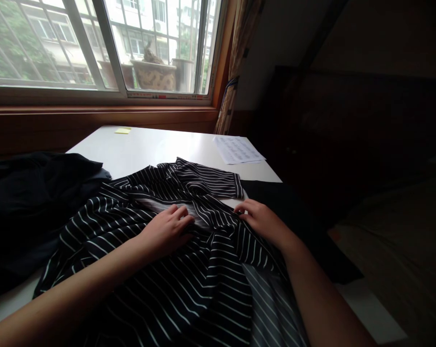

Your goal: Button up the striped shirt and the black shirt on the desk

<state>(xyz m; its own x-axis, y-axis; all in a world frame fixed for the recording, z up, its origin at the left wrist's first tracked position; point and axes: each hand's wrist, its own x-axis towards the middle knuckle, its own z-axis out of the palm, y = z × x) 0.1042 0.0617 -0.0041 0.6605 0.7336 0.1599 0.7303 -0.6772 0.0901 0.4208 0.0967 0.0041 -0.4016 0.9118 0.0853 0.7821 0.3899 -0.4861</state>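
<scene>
dim room, white table (138,149) – striped garment (189,270) cut off below

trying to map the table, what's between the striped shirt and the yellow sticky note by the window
In the head view, only bare white table lies between the striped shirt and the yellow sticky note; the printed paper sits off to the right.

Both hands lie flat on a black striped garment (189,250) spread over the white surface (149,149) — left hand (167,231) mid-cloth, right hand (263,221) near its edge. Dark clothes (30,202) lie heaped to the left — a printed sheet (237,149) farther back.
</scene>
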